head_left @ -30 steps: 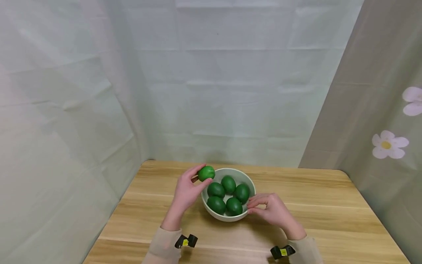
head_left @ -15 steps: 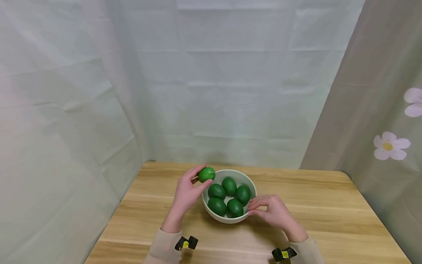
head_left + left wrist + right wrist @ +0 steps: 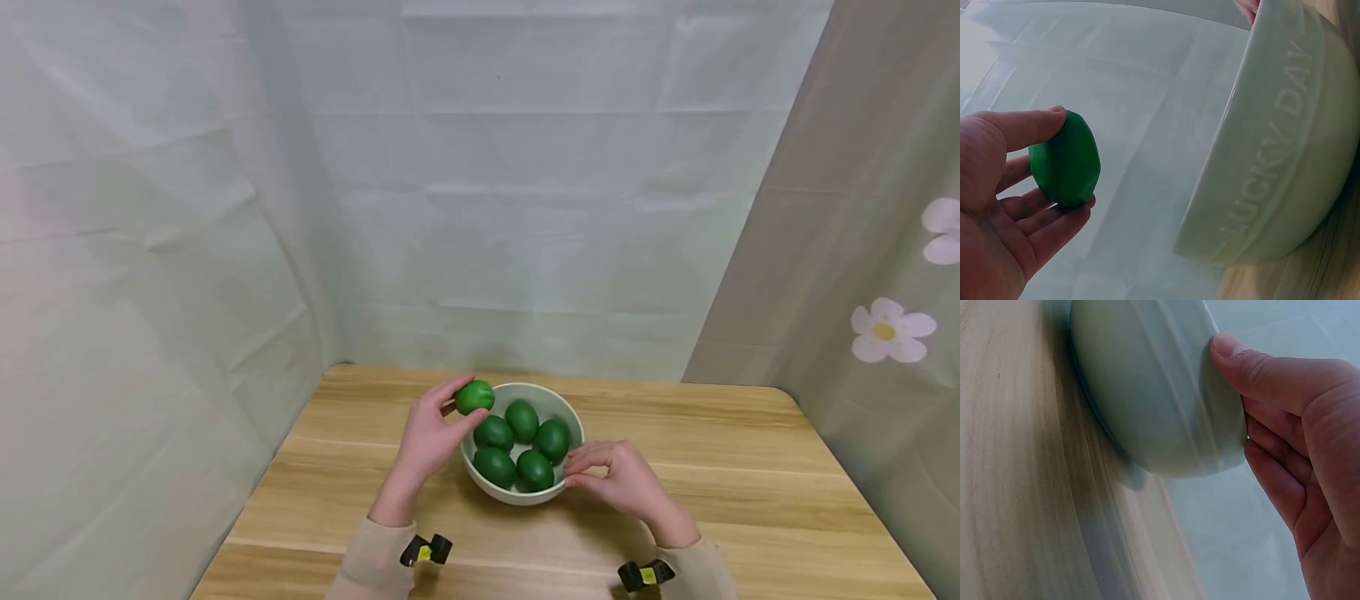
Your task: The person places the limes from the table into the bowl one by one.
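My left hand (image 3: 429, 435) holds a bright green lime (image 3: 475, 397) between thumb and fingertips, raised at the left rim of a pale green bowl (image 3: 517, 498). In the left wrist view the lime (image 3: 1066, 159) is a smooth, slightly angular oval, apart from the bowl (image 3: 1272, 144), whose side reads "LUCKY DAY". Several darker green oval fruits (image 3: 494, 467) lie inside the bowl. My right hand (image 3: 618, 477) pinches the bowl's right rim. In the right wrist view its thumb (image 3: 1272, 375) presses near the rim of the bowl (image 3: 1160, 394); the fingertips are hidden behind the wall.
The bowl stands on a wooden table (image 3: 360, 467) with rounded far corners. Pale cloth (image 3: 487, 208) hangs behind the table and on the left. Greyish cloth with white flowers (image 3: 892, 331) hangs on the right. Each wrist wears a small black camera mount (image 3: 426, 550).
My left hand has shifted very slightly to the right with the lime, over the bowl's edge. The right hand and the bowl have stayed in place.
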`<control>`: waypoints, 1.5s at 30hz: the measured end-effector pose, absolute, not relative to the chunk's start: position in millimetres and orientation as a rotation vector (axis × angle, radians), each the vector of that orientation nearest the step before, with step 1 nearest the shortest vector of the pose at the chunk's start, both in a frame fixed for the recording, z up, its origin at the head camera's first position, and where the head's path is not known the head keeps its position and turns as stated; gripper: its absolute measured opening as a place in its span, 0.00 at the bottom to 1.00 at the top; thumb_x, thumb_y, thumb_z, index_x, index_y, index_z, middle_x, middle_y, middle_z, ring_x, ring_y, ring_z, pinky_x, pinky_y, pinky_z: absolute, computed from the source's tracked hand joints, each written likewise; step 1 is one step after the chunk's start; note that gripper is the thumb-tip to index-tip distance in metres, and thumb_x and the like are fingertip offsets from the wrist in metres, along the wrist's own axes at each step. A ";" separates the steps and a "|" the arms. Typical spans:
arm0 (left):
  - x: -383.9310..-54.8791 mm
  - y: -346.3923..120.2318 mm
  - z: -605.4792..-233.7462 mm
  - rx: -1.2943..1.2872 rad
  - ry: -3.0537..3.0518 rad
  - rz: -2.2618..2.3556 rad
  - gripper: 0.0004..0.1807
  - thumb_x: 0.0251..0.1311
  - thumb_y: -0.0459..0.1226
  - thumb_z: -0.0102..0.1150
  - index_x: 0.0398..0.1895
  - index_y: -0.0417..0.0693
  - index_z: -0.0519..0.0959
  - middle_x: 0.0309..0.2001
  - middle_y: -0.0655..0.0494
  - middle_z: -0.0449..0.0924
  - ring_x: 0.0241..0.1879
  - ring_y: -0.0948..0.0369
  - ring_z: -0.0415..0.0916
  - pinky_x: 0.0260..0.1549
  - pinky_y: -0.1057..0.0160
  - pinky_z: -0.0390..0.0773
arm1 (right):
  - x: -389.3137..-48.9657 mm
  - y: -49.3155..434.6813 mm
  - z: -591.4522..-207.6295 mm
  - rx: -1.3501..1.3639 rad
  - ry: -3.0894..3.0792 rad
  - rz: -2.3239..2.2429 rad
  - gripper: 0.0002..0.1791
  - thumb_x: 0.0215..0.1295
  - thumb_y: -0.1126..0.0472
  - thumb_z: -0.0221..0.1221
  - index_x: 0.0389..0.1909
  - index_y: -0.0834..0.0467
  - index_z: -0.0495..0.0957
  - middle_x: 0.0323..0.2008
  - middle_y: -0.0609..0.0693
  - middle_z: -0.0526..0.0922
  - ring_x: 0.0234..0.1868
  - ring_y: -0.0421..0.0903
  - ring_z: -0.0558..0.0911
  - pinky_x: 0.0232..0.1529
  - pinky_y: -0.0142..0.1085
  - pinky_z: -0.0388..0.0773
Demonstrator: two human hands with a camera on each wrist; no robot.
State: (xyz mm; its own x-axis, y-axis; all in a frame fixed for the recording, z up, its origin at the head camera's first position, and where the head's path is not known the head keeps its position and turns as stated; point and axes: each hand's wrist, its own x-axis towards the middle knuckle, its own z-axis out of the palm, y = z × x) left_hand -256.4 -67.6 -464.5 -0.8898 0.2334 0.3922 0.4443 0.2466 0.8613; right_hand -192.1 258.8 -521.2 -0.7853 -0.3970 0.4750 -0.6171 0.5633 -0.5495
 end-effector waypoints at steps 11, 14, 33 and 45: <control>-252.0 -58.2 -463.9 -0.778 -2.339 -1.668 0.31 0.63 0.33 0.77 0.70 0.45 0.80 0.67 0.47 0.81 0.64 0.48 0.79 0.62 0.39 0.81 | -193.0 256.8 -519.9 0.854 -2.491 1.060 0.06 0.60 0.59 0.79 0.36 0.54 0.94 0.40 0.42 0.92 0.47 0.46 0.91 0.55 0.47 0.88; -251.7 -52.9 -466.5 -0.812 -2.383 -1.636 0.30 0.64 0.34 0.77 0.69 0.47 0.81 0.66 0.49 0.82 0.64 0.51 0.80 0.62 0.44 0.83 | -193.9 255.9 -520.2 0.858 -2.484 1.061 0.06 0.59 0.59 0.79 0.36 0.53 0.94 0.40 0.41 0.92 0.47 0.46 0.91 0.55 0.47 0.88; -258.3 -24.0 -480.8 -0.908 -2.593 -1.373 0.27 0.62 0.36 0.79 0.65 0.44 0.84 0.60 0.50 0.83 0.59 0.52 0.80 0.61 0.48 0.82 | -194.2 255.3 -518.9 0.842 -2.499 1.059 0.06 0.59 0.60 0.79 0.36 0.53 0.94 0.40 0.39 0.92 0.47 0.44 0.90 0.56 0.47 0.88; -258.1 -14.0 -487.8 -0.923 -2.690 -1.295 0.27 0.64 0.37 0.77 0.66 0.46 0.83 0.62 0.48 0.83 0.60 0.53 0.80 0.63 0.50 0.81 | -192.6 255.4 -519.6 0.828 -2.520 1.075 0.05 0.60 0.58 0.79 0.36 0.51 0.94 0.40 0.36 0.91 0.48 0.44 0.90 0.56 0.46 0.87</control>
State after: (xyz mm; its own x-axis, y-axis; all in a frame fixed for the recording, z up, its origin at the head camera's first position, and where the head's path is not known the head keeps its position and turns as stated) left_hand -258.1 -14.0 -487.8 -0.8253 0.5016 0.2595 0.5156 0.4819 0.7085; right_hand -192.6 255.4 -519.6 -0.7969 -0.3960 0.4563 -0.6034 0.5589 -0.5688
